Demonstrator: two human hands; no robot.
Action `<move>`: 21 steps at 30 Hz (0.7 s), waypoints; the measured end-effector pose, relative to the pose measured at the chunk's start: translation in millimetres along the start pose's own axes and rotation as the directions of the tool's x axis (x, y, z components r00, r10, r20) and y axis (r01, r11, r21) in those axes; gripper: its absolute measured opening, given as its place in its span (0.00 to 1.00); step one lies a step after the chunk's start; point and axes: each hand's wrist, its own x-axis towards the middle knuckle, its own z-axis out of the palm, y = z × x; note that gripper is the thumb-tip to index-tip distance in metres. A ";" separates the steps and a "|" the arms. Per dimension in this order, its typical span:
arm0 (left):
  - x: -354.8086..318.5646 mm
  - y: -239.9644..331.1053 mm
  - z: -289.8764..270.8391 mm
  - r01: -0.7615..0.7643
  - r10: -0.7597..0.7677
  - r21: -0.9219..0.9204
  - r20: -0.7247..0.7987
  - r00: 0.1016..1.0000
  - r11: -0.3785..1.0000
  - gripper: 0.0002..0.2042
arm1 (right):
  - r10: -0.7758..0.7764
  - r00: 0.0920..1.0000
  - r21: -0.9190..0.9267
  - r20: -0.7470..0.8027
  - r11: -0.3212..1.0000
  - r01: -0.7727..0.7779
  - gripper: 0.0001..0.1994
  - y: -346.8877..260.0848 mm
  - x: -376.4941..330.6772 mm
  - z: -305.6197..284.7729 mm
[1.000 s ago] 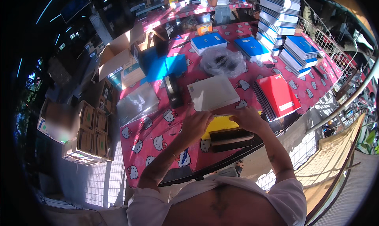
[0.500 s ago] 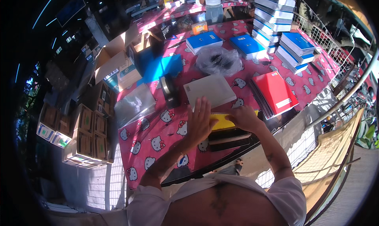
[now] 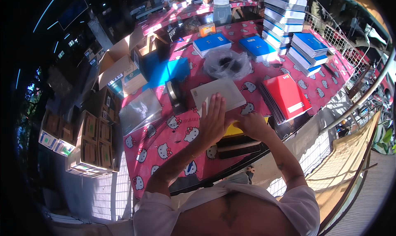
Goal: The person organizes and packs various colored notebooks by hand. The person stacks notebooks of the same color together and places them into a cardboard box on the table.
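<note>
A grey-covered notebook (image 3: 206, 93) lies on the pink patterned tablecloth (image 3: 173, 147) in front of me. My left hand (image 3: 213, 120) rests on its near part with fingers stretched out flat. Beside the notebook's near right corner is my right hand (image 3: 251, 125), its fingers curled in; whatever they pinch is hidden. Just under that hand shows a yellow surface (image 3: 233, 130), partly covered. Dark stacked pieces (image 3: 238, 148) lie below it at the table's front edge. A stack of red notebooks (image 3: 284, 93) sits to the right.
Left of the notebook stand a black tape dispenser (image 3: 175, 96) and clear plastic sheets (image 3: 141, 110). Beyond lie a crumpled plastic bag (image 3: 214, 65) and blue notebooks (image 3: 212, 42). A tall notebook stack (image 3: 284, 17) rises behind. Cartons (image 3: 95, 141) fill the left. Another person (image 3: 221, 5) stands far off.
My left hand has slid rightward over the grey cover, fingers still flat. My right hand has shifted slightly at the near corner. The notebook looks almost unmoved.
</note>
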 end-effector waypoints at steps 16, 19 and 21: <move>-17.0 27.0 14.5 -0.079 0.079 -0.001 0.059 0.995 0.997 0.39 | 0.344 0.939 0.932 0.027 0.332 -0.148 0.17 60.3 -50.4 56.2; -54.3 27.3 44.4 -0.143 0.142 0.002 0.046 0.989 0.990 0.40 | 0.289 0.957 0.961 -0.023 0.271 -0.059 0.19 43.6 -49.2 45.4; 9.5 4.3 15.0 -0.078 0.083 0.039 -0.155 0.984 0.996 0.39 | 0.289 0.957 0.955 0.003 0.284 -0.088 0.20 44.3 -51.4 43.7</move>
